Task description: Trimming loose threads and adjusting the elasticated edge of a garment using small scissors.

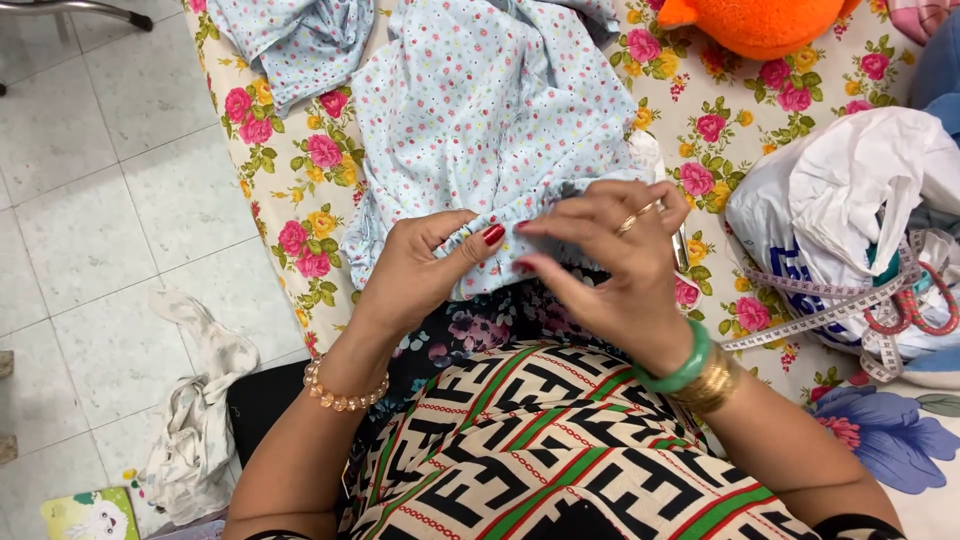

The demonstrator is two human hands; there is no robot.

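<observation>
Both sets of fingers pinched the gathered hem of a pale blue floral cloth (480,110): left hand (425,270) and right hand (610,265) nearly touching. The hem ran left to right between them; the cloth spread away over a flowered bed (290,170).

We look down on a bed covered by a cream sheet with pink and yellow roses (290,170). At twelve o'clock lies pale blue floral fabric (490,110). At one o'clock sits an orange plush toy (760,22). At three o'clock rests a white plastic bag (850,190) with a measuring tape (810,318) just beside it.
</observation>
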